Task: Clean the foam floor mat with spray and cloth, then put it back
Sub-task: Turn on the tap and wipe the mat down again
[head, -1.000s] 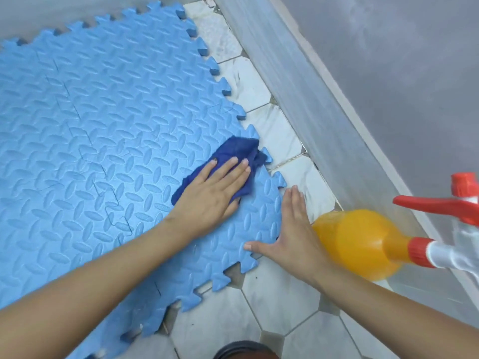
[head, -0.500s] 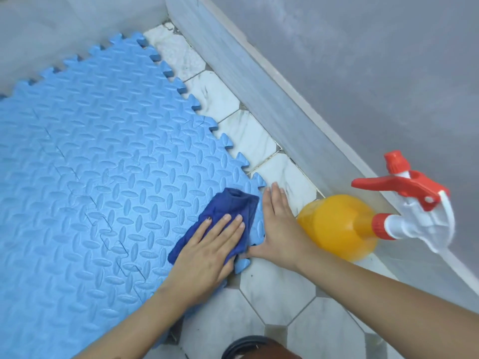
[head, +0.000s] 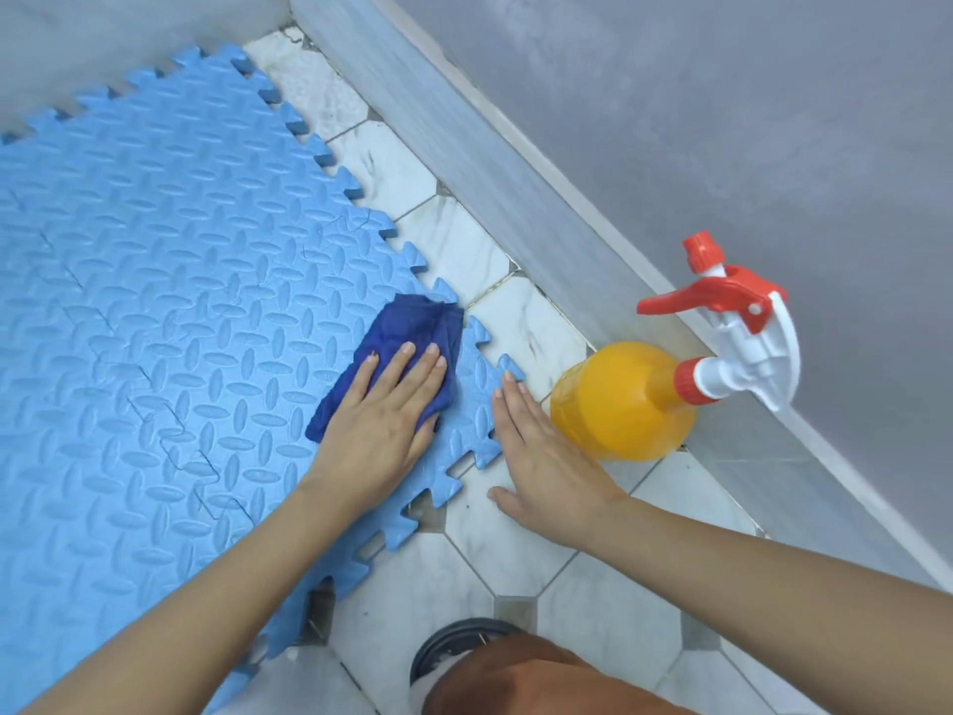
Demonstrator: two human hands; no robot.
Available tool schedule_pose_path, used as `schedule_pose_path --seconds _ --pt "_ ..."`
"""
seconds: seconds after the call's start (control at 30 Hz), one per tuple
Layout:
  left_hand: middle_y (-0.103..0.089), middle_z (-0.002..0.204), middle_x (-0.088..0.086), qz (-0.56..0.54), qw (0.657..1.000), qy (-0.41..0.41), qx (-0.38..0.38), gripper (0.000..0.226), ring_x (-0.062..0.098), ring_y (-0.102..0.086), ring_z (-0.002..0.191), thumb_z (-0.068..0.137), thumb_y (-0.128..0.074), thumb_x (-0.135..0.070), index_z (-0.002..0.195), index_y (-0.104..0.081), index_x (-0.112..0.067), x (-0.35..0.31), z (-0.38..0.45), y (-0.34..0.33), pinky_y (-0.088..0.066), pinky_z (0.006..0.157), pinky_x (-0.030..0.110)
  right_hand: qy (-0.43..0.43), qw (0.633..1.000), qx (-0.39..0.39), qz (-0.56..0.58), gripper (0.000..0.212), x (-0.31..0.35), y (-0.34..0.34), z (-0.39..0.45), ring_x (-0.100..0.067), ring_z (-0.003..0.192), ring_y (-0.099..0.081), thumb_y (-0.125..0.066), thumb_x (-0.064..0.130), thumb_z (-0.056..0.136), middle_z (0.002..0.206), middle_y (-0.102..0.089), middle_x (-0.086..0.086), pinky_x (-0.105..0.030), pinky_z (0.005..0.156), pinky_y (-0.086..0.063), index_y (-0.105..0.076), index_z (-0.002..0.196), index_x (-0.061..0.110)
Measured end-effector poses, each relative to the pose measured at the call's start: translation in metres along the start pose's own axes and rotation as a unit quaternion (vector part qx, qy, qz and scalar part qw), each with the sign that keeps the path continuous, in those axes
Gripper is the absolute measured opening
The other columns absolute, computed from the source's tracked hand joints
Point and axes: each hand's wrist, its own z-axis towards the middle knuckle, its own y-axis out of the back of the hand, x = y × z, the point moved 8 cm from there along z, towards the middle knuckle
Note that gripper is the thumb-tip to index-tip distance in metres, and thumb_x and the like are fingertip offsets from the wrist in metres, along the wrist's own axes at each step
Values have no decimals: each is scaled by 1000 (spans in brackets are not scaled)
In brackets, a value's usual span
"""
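Observation:
A light blue foam mat (head: 170, 327) of interlocking tiles with a raised oval pattern covers the floor on the left. My left hand (head: 384, 420) lies flat on a dark blue cloth (head: 412, 332), pressing it onto the mat near its toothed right edge. My right hand (head: 546, 456) rests flat and spread on the white floor tiles, its fingertips touching the mat's edge teeth. An orange spray bottle (head: 624, 399) with a red and white trigger head (head: 732, 322) stands just right of my right hand, against the skirting.
White marble-look floor tiles (head: 454, 565) run between the mat and a grey skirting board (head: 515, 183) below a grey wall. A dark round object (head: 454, 642) and my knee (head: 526, 683) show at the bottom edge.
My left hand has slid the cloth down toward the mat's corner and back up along the edge. My right hand stayed flat beside the mat. The view shifted.

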Motion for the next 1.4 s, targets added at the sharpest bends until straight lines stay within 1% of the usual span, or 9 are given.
schedule_pose_path --seconds 0.23,0.33,0.47,0.53,0.67,0.77,0.97,1.17,1.4 --pt "-21 159 4 8 997 67 27 73 49 -16 141 79 -47 -60 144 -39 -29 13 -28 4 -12 106 69 -1 1000 -14 22 90 -3 0 -2 -19 149 20 -51 39 95 160 24 -10 -29 122 4 9 153 6" --pt "-27 155 15 -66 993 96 29 63 48 -41 130 79 -66 -32 138 -50 -16 12 -23 6 -41 99 59 10 999 -27 42 86 -5 3 -14 -13 149 18 -47 44 97 162 21 -3 -23 119 4 7 155 10" --pt "-41 147 19 -153 984 80 -31 63 37 -61 114 68 -77 5 127 -58 0 -5 -32 20 -51 92 39 20 998 -39 55 80 -12 -3 -47 -3 147 20 -39 51 98 162 19 5 -20 119 1 4 156 16" --pt "-40 148 15 -194 978 58 -54 65 30 -60 117 69 -76 7 130 -55 0 -23 -40 27 -43 96 25 0 998 -54 43 78 -22 -11 -70 -3 148 14 -33 56 97 163 12 6 -21 120 -4 -2 156 16" --pt "-41 148 16 -181 982 -39 -38 73 26 -57 122 67 -80 1 134 -51 -1 -89 -51 18 -44 101 32 -63 995 -79 0 76 -43 -28 -114 -15 149 -17 -31 61 97 160 -18 -3 -29 121 -16 -30 151 8" --pt "-48 142 18 -116 988 -104 9 70 28 -56 123 63 -81 -6 129 -57 -1 -137 -53 2 -50 97 37 -153 983 -97 14 92 -64 -36 -137 -13 150 7 -26 73 89 161 9 -1 -26 120 6 -1 154 13" --pt "-43 147 15 -55 996 -68 24 74 33 -38 137 93 -35 -57 139 -46 0 -144 -45 -3 -27 113 40 -232 965 -121 36 99 -87 -35 -144 -9 145 22 -24 75 85 154 27 2 -25 116 12 13 153 12" --pt "-37 151 15 -16 998 -55 -17 67 33 -33 140 98 -23 -46 143 -39 1 -128 -30 7 -19 114 42 -244 960 -123 55 103 -83 -35 -139 -14 149 16 -8 79 78 159 22 -1 -27 118 9 12 153 11" --pt "-33 153 16 -5 999 -13 -42 66 33 -30 142 98 -23 -44 144 -36 0 -105 -27 16 -21 115 43 -154 979 -120 56 93 -44 -31 -122 -5 145 20 -25 71 90 163 14 -1 -22 117 10 5 155 12"
